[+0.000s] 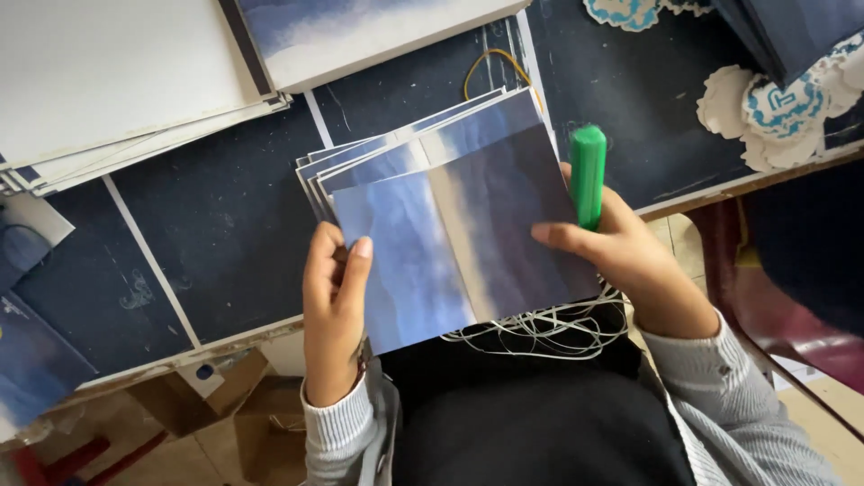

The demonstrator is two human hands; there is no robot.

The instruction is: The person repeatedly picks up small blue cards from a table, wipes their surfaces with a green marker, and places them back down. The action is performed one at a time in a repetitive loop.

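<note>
From my head view, my left hand (333, 310) pinched the near-left edge of a blue folded card (459, 247), thumb on top, lifted over the table (225, 216) edge above my lap. My right hand (621, 256) pressed its fingers on the card's right side while also clamped around a green marker (587, 175). I judged the marker could slip or smear the card, since one grip did two jobs; the card stack (396, 148) beneath could slide off
</note>
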